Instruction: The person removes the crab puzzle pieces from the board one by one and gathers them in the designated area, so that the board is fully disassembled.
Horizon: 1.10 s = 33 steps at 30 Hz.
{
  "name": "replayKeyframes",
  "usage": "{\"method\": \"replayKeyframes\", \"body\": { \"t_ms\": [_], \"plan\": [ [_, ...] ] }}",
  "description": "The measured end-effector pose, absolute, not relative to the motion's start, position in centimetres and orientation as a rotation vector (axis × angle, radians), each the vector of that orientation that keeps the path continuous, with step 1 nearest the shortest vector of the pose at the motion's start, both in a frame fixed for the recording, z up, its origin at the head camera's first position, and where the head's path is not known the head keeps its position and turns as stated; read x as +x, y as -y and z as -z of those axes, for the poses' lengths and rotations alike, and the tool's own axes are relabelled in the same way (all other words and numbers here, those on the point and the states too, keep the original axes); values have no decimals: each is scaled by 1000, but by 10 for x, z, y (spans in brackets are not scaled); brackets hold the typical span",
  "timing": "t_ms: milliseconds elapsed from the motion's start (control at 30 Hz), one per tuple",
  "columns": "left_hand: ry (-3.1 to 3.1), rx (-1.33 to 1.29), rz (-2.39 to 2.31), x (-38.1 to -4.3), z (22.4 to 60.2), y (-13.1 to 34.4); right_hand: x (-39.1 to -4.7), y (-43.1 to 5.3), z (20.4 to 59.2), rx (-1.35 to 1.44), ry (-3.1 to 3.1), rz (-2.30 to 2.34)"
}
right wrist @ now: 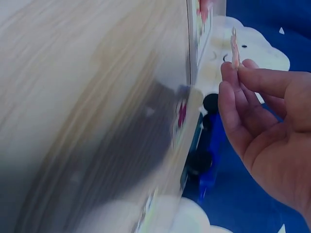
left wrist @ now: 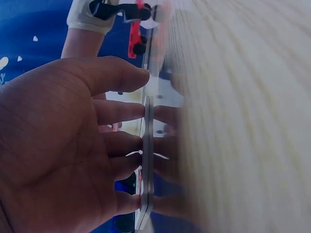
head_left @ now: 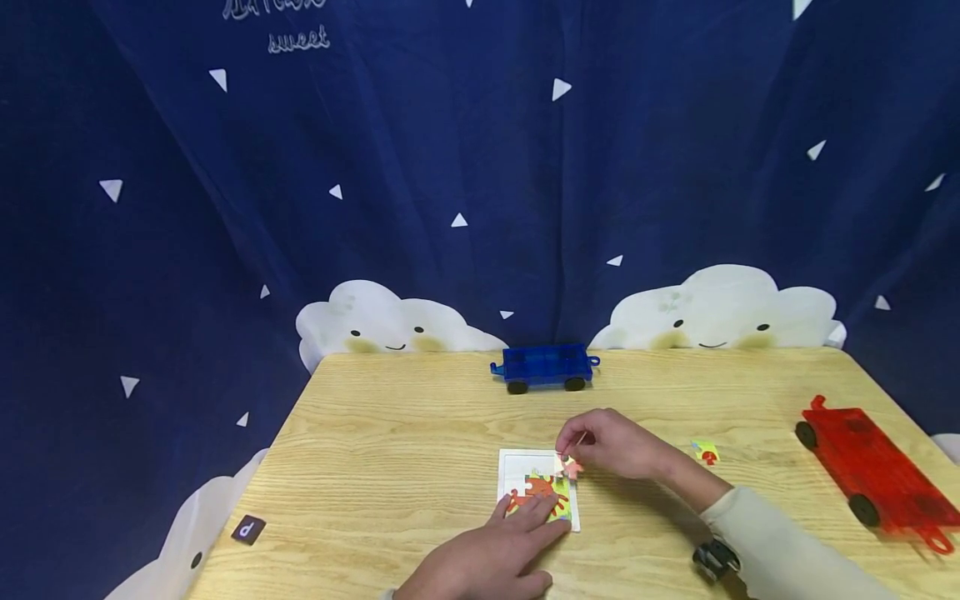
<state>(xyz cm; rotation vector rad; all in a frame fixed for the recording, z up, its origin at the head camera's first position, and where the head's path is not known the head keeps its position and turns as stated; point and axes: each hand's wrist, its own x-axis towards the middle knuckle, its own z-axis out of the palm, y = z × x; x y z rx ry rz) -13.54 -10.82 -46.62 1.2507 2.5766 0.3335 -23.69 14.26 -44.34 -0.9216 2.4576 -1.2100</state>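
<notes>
A white puzzle board [head_left: 513,463] lies on the table, partly filled with pieces that form a red-orange animal on yellow-green. The fingers of my left hand [head_left: 498,550] rest on its near part and cover some of the picture. In the left wrist view, the fingertips of the left hand [left wrist: 63,141] press along the thin board [left wrist: 148,160], fairly straight. My right hand [head_left: 617,443] pinches a puzzle piece [head_left: 570,467] above the board's right edge. Seen from the right wrist, that piece [right wrist: 235,48] stands edge-on between thumb and fingertips, apart from the table.
A loose puzzle piece [head_left: 705,452] lies right of the board. Behind the board stands a blue toy wagon [head_left: 546,365]; a red one [head_left: 877,467] is at the right. A dark tile with a letter [head_left: 248,529] lies at the left edge. A curtain [head_left: 480,150] hangs behind.
</notes>
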Motion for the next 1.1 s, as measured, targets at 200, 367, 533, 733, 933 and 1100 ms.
{"method": "replayKeyframes", "body": {
  "t_ms": [200,367,533,733,933,1100],
  "plan": [
    [-2512,1166,-359,-138,466,107,-234,-167,440,-902,-2450,1242],
    [-2505,1157,-355,-139,467,107,-233,-183,442,-891,-2484,1218],
    [-2510,1168,-361,-138,467,107,-229,-190,450,-914,-2433,1244],
    [-2498,1156,-362,-139,467,107,-225,-191,460,-920,-2405,1252],
    [-2500,1157,-372,-139,468,107,-223,-189,467,-954,-2427,1249],
    [-2557,1222,-336,-136,468,108,-223,-188,469,-953,-2443,1243]
  ]
}}
